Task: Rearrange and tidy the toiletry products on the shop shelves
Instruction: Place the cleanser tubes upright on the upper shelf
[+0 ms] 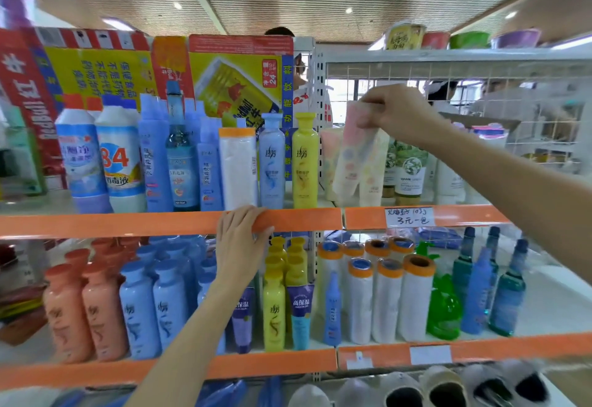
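1. My right hand [398, 112] pinches the crimped top end of a soft pastel pink-and-white plastic squeeze tube [354, 150], fingers curled over it from above. Gripped there, the tube hangs free, and I judge that makes it easier to steer between its neighbours.
2. The tube is at the upper shelf's right bay, tilted, its lower end down among the other pale cream tubes [371, 176] standing just right of the tall yellow plastic shampoo bottle [305, 163]. I cannot tell whether its base touches the shelf.
3. My left hand [240, 243] holds nothing; its fingers lie relaxed over the orange front strip of the upper shelf [128, 224], resting there, probably to steady me while I reach up.
4. The green-labelled tubes [407, 169] stand upright just behind my right wrist, so I should keep my forearm from knocking them.
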